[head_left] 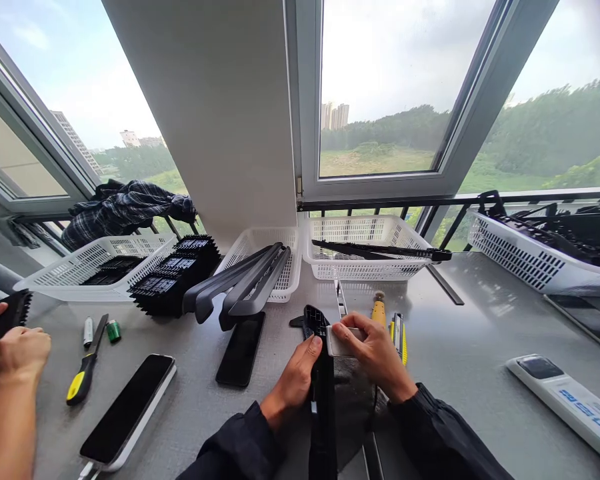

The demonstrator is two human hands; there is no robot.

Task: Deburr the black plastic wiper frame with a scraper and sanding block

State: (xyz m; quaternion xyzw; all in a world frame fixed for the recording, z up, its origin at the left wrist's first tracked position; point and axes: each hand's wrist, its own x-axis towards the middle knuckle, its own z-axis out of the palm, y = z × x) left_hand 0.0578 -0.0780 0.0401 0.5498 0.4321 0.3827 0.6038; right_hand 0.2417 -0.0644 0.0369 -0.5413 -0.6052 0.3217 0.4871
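Observation:
My left hand (pixel 296 377) is wrapped round a long black plastic part (pixel 323 413), thumb on its upper side. The part runs from the front edge of the view up to a ribbed, rounded end. In my right hand (pixel 380 357) is a small whitish flat block (pixel 341 344), pinched between thumb and fingers. The block lies against the right edge of the black part, near the ribbed end. Just beyond my right hand are a yellow-handled tool (pixel 379 311) and a yellow utility knife (pixel 398 333).
At the left, another person's hands (pixel 17 350) hold a black toothed part (pixel 11 317). Dark grey trim pieces (pixel 257 283) jut from a white basket (pixel 293 267). Two phones (pixel 241 350), a yellow-black knife (pixel 86 373) and a white handheld device (pixel 565 400) lie on the metal table.

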